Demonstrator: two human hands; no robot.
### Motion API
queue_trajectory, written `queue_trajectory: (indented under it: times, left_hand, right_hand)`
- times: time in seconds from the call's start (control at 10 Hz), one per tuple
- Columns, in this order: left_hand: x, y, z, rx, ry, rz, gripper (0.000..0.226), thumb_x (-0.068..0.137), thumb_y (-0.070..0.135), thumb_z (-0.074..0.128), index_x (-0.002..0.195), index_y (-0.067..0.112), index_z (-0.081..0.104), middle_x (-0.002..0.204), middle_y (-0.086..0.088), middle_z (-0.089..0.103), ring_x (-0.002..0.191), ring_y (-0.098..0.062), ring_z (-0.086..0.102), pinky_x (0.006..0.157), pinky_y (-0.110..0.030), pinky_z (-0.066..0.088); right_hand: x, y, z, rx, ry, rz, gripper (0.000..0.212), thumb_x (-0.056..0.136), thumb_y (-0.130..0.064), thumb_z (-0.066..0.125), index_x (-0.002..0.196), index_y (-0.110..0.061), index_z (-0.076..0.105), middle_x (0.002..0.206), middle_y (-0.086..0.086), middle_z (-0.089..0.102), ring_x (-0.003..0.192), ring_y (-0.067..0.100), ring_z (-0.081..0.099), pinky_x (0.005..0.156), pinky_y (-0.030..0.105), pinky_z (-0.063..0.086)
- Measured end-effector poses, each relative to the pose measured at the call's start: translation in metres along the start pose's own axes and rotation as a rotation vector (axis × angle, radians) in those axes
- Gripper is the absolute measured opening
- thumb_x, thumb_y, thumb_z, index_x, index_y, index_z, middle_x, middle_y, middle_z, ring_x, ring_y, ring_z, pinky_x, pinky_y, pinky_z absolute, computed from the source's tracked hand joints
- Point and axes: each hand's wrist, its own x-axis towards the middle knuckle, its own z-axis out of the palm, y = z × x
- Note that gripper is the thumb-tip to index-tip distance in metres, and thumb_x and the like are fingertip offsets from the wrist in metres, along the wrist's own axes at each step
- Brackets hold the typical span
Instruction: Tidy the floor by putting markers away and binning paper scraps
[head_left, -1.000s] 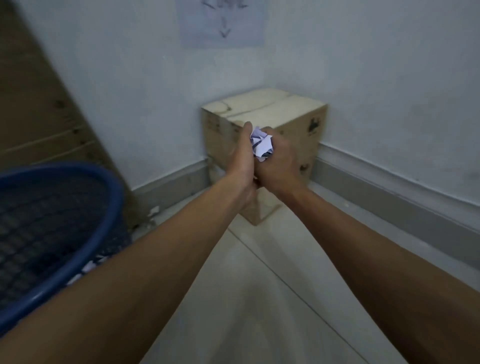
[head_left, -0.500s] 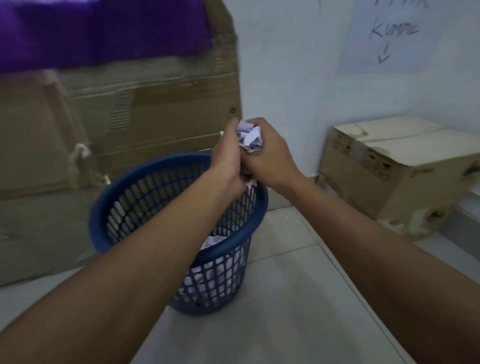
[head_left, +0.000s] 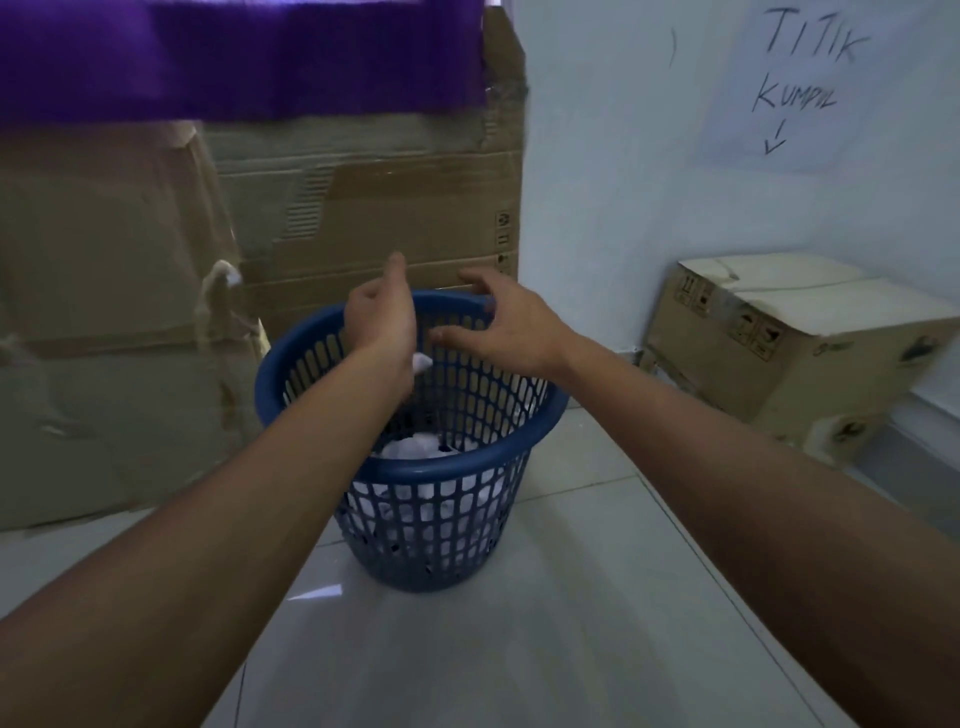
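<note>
Half a second ago both hands pressed a crumpled paper ball together above the basket; now they have parted and neither holds anything. The left hand (head_left: 382, 317) hangs over the basket with fingers loosely curled, and the right hand (head_left: 511, 325) is spread, fingers apart, above the far rim. A small white paper scrap (head_left: 422, 361) shows just below the left wrist, inside the mouth of the blue mesh wastebasket (head_left: 415, 470), apart from both hands. More crumpled paper (head_left: 415, 447) lies at the bottom; the pieces cannot be counted.

Two hands, one basket, one loose scrap. One small cardboard box (head_left: 795, 343) stands in the right corner, and one large flattened cardboard sheet (head_left: 363, 208) leans behind the basket with purple cloth (head_left: 234, 57) across its top. One handwritten paper sign (head_left: 810, 83) is on the wall.

The basket stands near the cardboard sheet. Bare tiled floor (head_left: 545, 623) lies open in front and to its right, up to the box.
</note>
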Motion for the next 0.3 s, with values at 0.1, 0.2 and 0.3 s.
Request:
queue_trajectory:
  times: [0.1, 0.2, 0.3]
  left_hand:
    - [-0.004, -0.008, 0.011, 0.074, -0.012, 0.074, 0.029, 0.098, 0.042, 0.044, 0.113, 0.021, 0.059, 0.098, 0.0, 0.062, 0.082, -0.017, 0.057, 0.065, -0.031, 0.045]
    - [-0.011, -0.016, 0.025, 0.1, -0.08, 0.131, 0.02, 0.097, 0.033, 0.049, 0.103, 0.022, 0.064, 0.088, 0.004, 0.062, 0.083, -0.016, 0.058, 0.065, -0.03, 0.044]
    - [-0.018, -0.021, 0.037, 0.161, -0.193, 0.207, 0.016, 0.097, 0.029, 0.052, 0.092, 0.026, 0.067, 0.095, 0.006, 0.069, 0.091, -0.014, 0.064, 0.079, -0.034, 0.052]
  right_hand:
    - [-0.008, 0.01, -0.012, 0.014, 0.199, -0.037, 0.034, 0.093, -0.031, 0.069, 0.123, -0.017, 0.065, 0.117, -0.001, 0.068, 0.101, 0.013, 0.063, 0.086, 0.025, 0.049]
    - [-0.018, 0.026, -0.03, 0.159, 0.302, 0.037, 0.011, 0.098, -0.017, 0.062, 0.102, -0.015, 0.072, 0.087, -0.002, 0.073, 0.067, 0.016, 0.071, 0.054, 0.019, 0.052]
    - [-0.031, 0.041, -0.046, 0.246, 0.373, 0.113, 0.012, 0.1, -0.018, 0.06, 0.101, -0.013, 0.071, 0.078, 0.002, 0.075, 0.04, 0.015, 0.064, 0.033, 0.017, 0.041]
